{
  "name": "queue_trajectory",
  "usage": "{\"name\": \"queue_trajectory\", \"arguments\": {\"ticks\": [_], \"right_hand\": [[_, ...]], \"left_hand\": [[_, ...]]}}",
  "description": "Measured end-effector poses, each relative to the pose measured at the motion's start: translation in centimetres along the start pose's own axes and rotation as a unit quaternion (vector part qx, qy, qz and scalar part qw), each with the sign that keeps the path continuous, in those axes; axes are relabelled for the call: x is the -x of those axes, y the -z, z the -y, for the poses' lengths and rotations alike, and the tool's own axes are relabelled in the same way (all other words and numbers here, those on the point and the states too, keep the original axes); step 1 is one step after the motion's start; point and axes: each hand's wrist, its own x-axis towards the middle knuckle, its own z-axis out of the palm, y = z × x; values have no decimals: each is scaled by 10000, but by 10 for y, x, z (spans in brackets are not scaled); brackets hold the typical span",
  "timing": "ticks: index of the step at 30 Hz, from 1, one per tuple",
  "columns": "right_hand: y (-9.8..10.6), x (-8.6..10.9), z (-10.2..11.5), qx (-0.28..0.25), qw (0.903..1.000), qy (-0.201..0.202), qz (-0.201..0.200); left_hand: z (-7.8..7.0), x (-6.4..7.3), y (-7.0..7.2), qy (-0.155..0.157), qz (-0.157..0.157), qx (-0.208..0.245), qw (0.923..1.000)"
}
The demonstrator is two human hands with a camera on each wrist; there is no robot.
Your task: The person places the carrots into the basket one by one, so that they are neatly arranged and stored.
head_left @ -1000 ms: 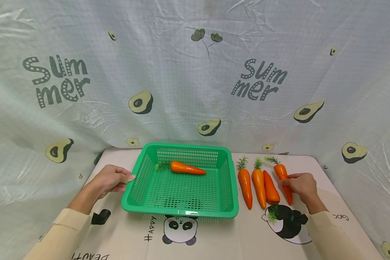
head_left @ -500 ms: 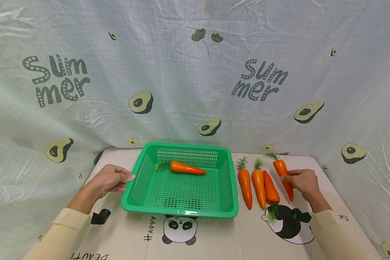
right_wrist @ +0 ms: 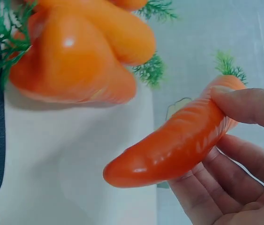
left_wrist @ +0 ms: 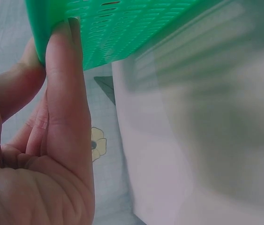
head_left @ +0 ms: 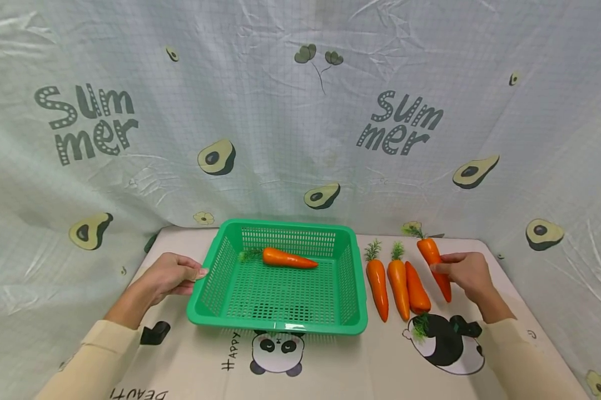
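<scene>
My left hand pinches the left rim of a green plastic basket, thumb on one side and fingers on the other in the left wrist view. One carrot with a green tuft lies inside, toward the back. On the right, my right hand grips another carrot between thumb and fingers, its leafy end pointing away from me. In the right wrist view this carrot shows its tip toward the lower left. Left of that hand lie three carrots side by side: two with tops away, one reversed.
The light table mat carries a printed panda and lettering. Behind it hangs a pale curtain printed with avocados and words. The three loose carrots lie between the basket and my right hand.
My right hand has shifted the gripped carrot slightly away from me. The left hand, basket and other carrots have stayed put.
</scene>
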Motion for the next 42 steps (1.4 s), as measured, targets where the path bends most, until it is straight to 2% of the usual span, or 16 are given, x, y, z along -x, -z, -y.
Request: {"name": "queue_trajectory", "arguments": {"ticks": [14, 23, 36, 42], "right_hand": [[3, 5, 17, 26, 9984, 528, 219], [2, 8, 31, 90, 9965, 634, 543], [2, 8, 54, 114, 9927, 983, 696], [0, 10, 62, 125, 9912, 1070, 772]], "left_hand": [[-1, 1, 0, 25, -7, -35, 10000], [2, 0, 0, 22, -22, -67, 10000], [-4, -2, 3, 14, 27, 8, 10000], [-1, -1, 1, 62, 71, 52, 9999]]}}
